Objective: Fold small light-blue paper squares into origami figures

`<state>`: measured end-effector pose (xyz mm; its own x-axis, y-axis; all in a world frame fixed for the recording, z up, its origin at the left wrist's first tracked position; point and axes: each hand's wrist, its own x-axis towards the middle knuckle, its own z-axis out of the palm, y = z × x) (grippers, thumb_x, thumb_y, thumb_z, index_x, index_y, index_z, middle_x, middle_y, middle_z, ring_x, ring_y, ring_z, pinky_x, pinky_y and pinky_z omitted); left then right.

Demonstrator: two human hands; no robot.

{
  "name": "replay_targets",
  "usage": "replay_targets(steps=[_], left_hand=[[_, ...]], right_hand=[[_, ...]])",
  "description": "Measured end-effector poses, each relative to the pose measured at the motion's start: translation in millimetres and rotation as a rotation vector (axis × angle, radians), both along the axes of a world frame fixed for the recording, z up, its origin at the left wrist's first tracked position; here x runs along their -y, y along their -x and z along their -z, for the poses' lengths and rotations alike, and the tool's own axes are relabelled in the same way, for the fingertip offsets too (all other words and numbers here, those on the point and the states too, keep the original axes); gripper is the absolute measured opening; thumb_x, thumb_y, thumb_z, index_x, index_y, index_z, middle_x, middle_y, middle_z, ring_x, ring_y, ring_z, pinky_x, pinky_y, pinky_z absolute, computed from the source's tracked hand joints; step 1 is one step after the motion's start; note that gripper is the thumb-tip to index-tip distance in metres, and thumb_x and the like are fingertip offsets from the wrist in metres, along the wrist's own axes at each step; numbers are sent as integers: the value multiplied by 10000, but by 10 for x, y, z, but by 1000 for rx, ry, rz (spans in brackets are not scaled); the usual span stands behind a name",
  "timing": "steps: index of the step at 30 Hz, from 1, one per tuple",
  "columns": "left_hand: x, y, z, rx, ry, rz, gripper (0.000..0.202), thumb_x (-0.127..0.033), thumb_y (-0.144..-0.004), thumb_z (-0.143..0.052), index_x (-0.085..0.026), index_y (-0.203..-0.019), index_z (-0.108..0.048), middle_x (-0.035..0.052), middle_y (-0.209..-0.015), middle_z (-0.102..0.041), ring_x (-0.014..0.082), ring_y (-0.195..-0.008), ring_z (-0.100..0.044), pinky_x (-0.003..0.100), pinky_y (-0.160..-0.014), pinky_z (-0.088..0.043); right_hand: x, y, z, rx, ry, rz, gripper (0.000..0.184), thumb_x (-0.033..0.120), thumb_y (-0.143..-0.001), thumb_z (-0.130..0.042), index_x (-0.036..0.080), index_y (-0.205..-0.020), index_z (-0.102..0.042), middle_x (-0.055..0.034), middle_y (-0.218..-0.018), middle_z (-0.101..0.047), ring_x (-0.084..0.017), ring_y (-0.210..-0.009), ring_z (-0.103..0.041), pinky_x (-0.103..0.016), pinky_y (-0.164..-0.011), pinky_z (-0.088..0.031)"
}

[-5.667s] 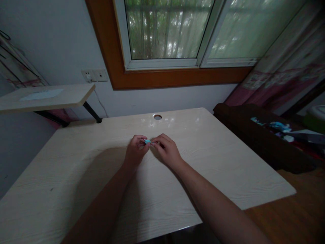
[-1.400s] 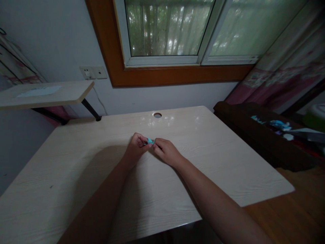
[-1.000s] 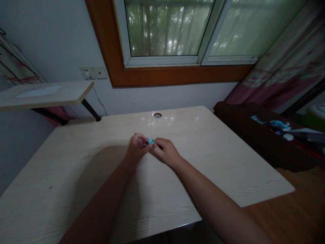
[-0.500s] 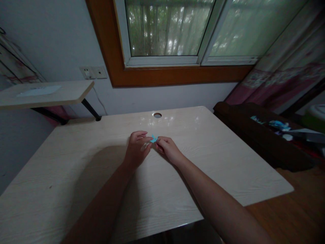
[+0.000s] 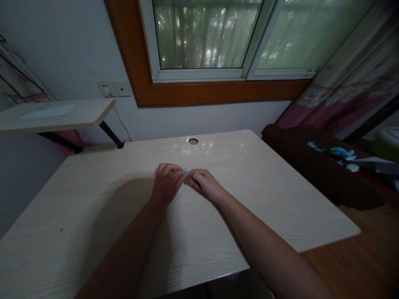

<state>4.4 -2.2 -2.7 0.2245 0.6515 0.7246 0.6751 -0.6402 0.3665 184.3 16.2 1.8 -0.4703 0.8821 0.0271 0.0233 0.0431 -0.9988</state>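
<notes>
A tiny light-blue piece of paper (image 5: 186, 170) sits pinched between the fingertips of both hands over the middle of a pale wooden desk (image 5: 93, 207). My left hand (image 5: 167, 185) has its fingers curled onto the blue piece from the left. Pinching it from the right, my right hand (image 5: 204, 184) is closed too. Most of the piece is hidden by my fingers. Both forearms reach in from the bottom of the view.
A cable hole (image 5: 193, 141) lies at the desk's far edge under the window (image 5: 202, 37). A small raised side shelf (image 5: 56, 114) stands at left. A dark bench with clutter (image 5: 327, 166) and a pink curtain are at right.
The left hand briefly loosened half a second ago, showing more of the blue piece; now both hands have closed back together over it. Hands stay at the same spot on the desk.
</notes>
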Motion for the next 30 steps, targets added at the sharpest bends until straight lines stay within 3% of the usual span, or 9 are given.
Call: replay_targets(steps=[6, 9, 13, 23, 30], left_hand=[[-32, -13, 8, 109, 86, -139, 46, -247, -819, -726, -249, -865, -729, 30, -928, -591, 195, -930, -564, 387, -902, -429], [-38, -21, 15, 137, 114, -131, 49, -240, -813, -732, -254, -859, -736, 27, -925, -567, 191, -933, -561, 382, -906, -434], [-40, -24, 19, 133, 159, -120, 50, -229, -815, -730, -254, -857, -735, 20, -897, -571, 189, -930, -559, 378, -908, -430], [-64, -8, 69, 93, 170, -108, 44, -231, -825, -723, -248, -864, -732, 14, -855, -607, 191, -907, -551, 370, -886, -408], [-65, 7, 49, -17, 153, -72, 45, -238, -862, -680, -228, -895, -709, 20, -875, -637, 193, -908, -565, 393, -900, -385]], right_hand=[[3, -29, 3, 261, -599, 240, 93, 231, -861, -548, 184, -808, -607, -8, -766, -570, -151, -717, -516, -268, -662, -386], [15, -41, -17, 299, -764, 250, 83, 225, -878, -588, 191, -942, -627, -51, -905, -557, -169, -794, -524, -283, -695, -421], [20, -50, -31, 298, -817, 234, 148, 200, -888, -603, 202, -1034, -631, -82, -1018, -541, -182, -879, -539, -285, -708, -454], [-21, -49, 10, 399, -815, 195, 26, 187, -916, -597, 192, -925, -621, -43, -898, -587, -163, -829, -553, -276, -728, -441], [-9, -65, -6, 473, -811, 178, 52, 208, -936, -568, 194, -940, -618, -42, -902, -603, -157, -818, -567, -267, -734, -435]])
